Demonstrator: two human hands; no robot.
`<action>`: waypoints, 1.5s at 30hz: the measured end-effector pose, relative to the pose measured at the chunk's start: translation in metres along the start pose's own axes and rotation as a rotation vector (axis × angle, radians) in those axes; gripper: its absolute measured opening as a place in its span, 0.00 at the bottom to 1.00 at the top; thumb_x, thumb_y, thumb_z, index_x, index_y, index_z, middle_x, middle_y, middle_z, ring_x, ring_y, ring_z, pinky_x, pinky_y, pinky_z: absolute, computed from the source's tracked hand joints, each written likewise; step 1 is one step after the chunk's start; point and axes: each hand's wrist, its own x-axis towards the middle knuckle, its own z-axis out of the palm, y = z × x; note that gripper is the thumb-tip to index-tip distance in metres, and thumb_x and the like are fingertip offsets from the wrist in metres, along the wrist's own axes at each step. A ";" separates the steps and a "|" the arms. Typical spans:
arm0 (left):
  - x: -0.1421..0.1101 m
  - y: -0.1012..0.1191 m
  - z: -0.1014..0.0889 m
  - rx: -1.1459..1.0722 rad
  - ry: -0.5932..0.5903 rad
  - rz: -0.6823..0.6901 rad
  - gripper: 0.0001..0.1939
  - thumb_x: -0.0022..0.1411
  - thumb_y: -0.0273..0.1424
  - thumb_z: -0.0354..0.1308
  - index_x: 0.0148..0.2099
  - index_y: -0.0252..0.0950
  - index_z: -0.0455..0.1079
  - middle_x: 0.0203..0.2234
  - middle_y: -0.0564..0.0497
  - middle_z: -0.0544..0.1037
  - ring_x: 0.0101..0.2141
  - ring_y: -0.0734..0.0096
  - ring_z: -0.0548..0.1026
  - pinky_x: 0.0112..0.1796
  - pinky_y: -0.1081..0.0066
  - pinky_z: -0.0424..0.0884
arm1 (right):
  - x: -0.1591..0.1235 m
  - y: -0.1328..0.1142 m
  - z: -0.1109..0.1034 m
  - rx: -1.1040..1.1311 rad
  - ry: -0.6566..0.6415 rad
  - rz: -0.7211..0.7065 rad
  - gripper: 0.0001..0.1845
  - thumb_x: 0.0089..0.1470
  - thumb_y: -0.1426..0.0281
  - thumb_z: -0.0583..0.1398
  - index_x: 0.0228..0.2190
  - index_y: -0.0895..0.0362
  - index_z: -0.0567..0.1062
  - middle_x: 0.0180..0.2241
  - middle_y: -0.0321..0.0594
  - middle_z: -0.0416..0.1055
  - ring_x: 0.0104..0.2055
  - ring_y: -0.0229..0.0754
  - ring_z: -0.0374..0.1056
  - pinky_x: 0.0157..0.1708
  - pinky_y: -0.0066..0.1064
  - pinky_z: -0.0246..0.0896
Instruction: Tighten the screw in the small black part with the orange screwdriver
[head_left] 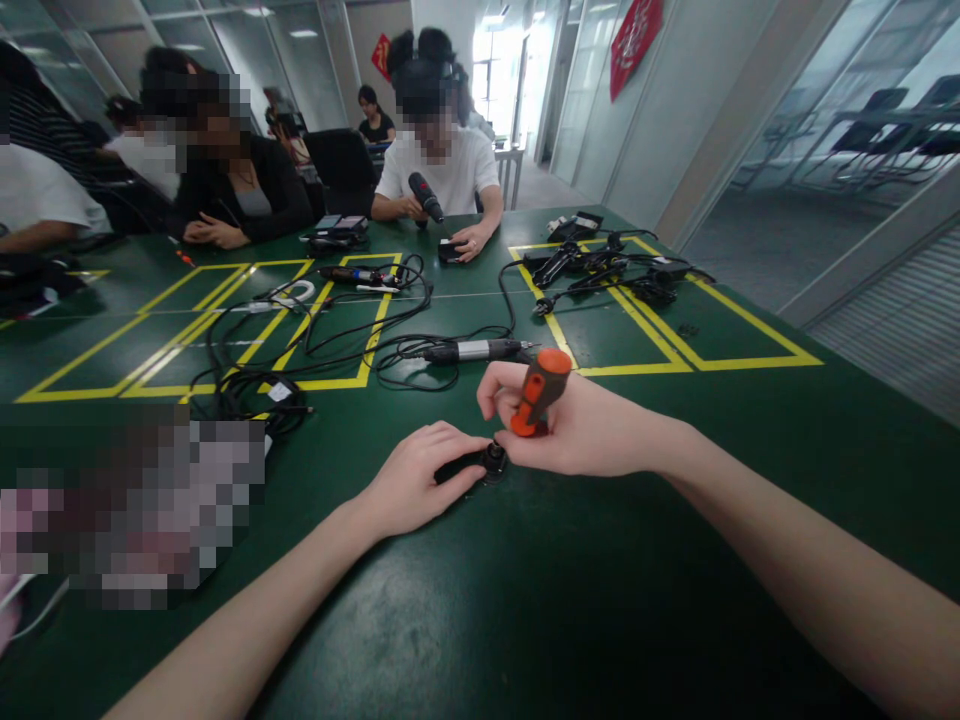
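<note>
Near the centre of the frame the left hand [420,480] holds a small black part [495,460] on the green table [420,610], and just beside it the right hand [600,425] grips an orange-and-grey tool handle [551,375]; above centre lies a corded tool [474,350], at upper right tangled black cables [555,263], and at top centre a person in a white shirt [474,165] holds a drill [425,195]

Dark green counter [637,570] with yellow outlines [757,363]. On it lie a silver-and-black corded tool [474,350] and a small black part [493,462] near mid-frame, bunched black cables [556,263] at upper right, looped cords [247,388] left of centre, something blurred [217,490] at lower left.
</note>
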 end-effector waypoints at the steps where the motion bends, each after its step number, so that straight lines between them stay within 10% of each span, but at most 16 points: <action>1: 0.000 0.000 0.000 0.006 -0.001 -0.002 0.09 0.73 0.32 0.58 0.51 0.37 0.77 0.43 0.46 0.83 0.43 0.62 0.78 0.47 0.62 0.74 | 0.000 0.001 0.001 0.013 0.001 0.004 0.09 0.51 0.75 0.62 0.35 0.56 0.67 0.23 0.25 0.58 0.23 0.32 0.55 0.26 0.25 0.52; 45: 0.000 0.000 -0.001 0.005 0.004 0.001 0.10 0.73 0.32 0.58 0.52 0.38 0.77 0.43 0.47 0.83 0.43 0.62 0.79 0.47 0.62 0.74 | -0.001 -0.005 -0.003 0.033 -0.021 0.037 0.10 0.50 0.77 0.61 0.36 0.56 0.69 0.25 0.26 0.62 0.25 0.32 0.57 0.28 0.27 0.54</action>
